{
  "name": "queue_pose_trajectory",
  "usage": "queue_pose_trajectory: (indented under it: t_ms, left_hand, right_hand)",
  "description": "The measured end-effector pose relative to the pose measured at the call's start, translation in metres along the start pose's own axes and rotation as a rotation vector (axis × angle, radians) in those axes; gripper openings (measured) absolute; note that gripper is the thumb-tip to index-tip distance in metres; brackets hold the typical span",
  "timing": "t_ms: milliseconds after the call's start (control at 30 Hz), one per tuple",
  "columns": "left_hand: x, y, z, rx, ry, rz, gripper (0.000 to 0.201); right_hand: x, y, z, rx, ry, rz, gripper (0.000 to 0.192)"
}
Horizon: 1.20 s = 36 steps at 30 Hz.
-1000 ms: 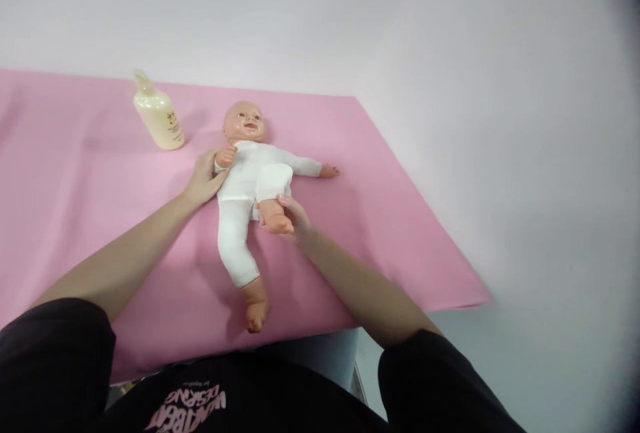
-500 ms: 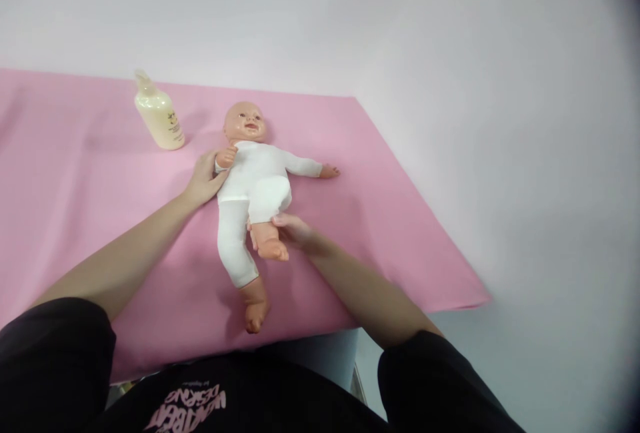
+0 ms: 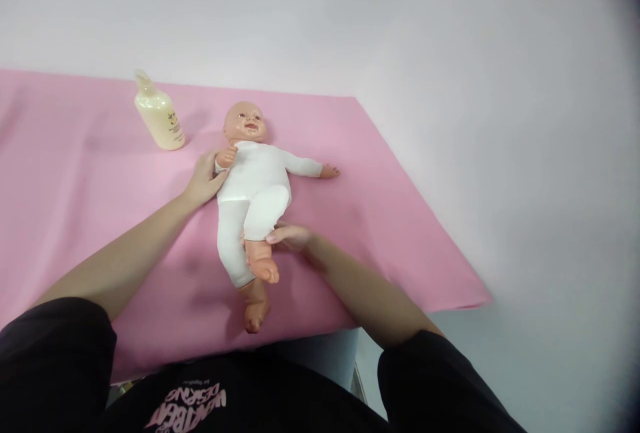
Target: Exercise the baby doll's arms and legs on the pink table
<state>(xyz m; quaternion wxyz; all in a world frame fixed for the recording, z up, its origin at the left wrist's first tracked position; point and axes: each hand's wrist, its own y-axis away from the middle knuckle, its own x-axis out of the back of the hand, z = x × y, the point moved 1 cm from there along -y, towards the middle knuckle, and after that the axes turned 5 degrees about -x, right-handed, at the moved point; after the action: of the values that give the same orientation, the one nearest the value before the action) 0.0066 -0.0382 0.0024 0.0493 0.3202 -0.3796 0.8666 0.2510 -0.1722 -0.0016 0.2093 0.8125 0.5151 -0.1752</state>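
Note:
A baby doll (image 3: 255, 183) in a white suit lies face up on a pink cloth (image 3: 90, 219). My left hand (image 3: 203, 179) rests against the doll's shoulder and bent arm, fingers cupped on it. My right hand (image 3: 290, 237) grips the doll's ankle just above the bare foot (image 3: 263, 263), holding that leg lifted and stretched toward me. The other leg lies flat, its foot (image 3: 255, 313) near the cloth's front edge. The doll's far arm is stretched out to the right.
A pale yellow pump bottle (image 3: 159, 116) stands on the cloth beyond my left hand. The cloth ends at a right edge (image 3: 425, 219) and a near edge by my body. A plain white wall is behind.
My right hand has pulled the doll's raised leg from a bent position down and toward me, straightening it. My left hand has stayed at the doll's shoulder.

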Motion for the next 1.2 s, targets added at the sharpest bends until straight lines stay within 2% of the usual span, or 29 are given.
queue_pose_trajectory:
  t_ms: [700,1200]
  left_hand:
    - [0.0003,0.0009,-0.0004,-0.017,-0.006,0.01,0.051]
    - [0.0002,-0.0005,0.0013,0.007,0.004,0.007,0.055]
  right_hand:
    - [0.002,-0.0012,0.0031,0.005,0.029,0.022,0.037]
    - [0.0002,-0.0014,0.0014,0.019,0.061,0.009,0.043]
